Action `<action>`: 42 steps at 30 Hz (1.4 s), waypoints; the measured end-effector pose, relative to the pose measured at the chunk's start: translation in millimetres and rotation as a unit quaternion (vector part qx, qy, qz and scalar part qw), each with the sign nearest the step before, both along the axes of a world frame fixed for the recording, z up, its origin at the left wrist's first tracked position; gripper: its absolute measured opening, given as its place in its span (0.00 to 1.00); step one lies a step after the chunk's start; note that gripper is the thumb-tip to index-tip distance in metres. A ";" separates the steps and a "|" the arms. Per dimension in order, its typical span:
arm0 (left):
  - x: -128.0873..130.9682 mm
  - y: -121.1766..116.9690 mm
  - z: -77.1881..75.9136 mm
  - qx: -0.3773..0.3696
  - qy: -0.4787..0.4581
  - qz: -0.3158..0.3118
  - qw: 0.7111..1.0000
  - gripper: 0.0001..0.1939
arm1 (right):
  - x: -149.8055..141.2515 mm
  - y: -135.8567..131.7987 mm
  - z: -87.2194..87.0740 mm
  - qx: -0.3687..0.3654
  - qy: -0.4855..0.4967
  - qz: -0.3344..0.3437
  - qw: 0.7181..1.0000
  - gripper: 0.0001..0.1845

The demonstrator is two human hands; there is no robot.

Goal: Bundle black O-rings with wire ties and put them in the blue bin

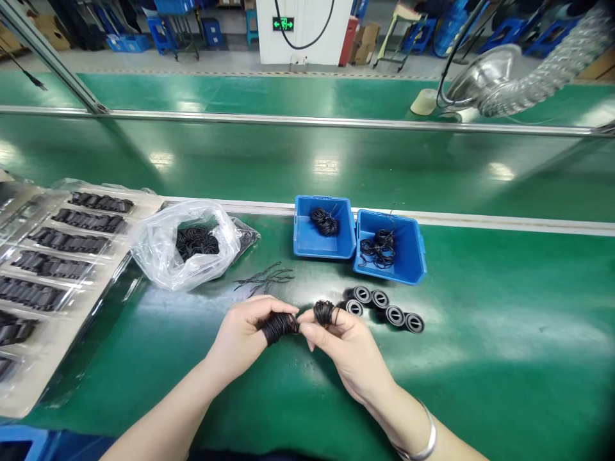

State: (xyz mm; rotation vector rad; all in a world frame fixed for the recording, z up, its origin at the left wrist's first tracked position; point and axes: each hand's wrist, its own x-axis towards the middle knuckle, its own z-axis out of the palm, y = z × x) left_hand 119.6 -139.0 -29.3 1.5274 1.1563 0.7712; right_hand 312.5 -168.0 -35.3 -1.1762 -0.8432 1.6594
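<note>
My left hand (247, 336) grips a thick bundle of thin black wire loops (278, 328) wound around its fingers. My right hand (343, 355) pinches a smaller black wire coil (324, 313) between finger and thumb, and the two hands nearly meet. Just beyond my right hand, several round black parts with grey faces (379, 306) lie in a loose row on the green bench (485, 358). A small tangle of loose black wires (264, 278) lies beyond my hands.
Two blue plastic bins (324, 227) hold black wire coils at the bench's far edge. A clear plastic bag (192, 246) of black coils sits to the left, beside a clear tray (62, 256) of black parts. A metal rail and a second green conveyor lie beyond.
</note>
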 end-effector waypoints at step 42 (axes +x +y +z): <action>-4.2 2.4 -10.5 0.348 0.066 -0.103 0.929 0.23 | 1.9 2.8 0.0 -0.060 0.064 0.053 0.995 0.13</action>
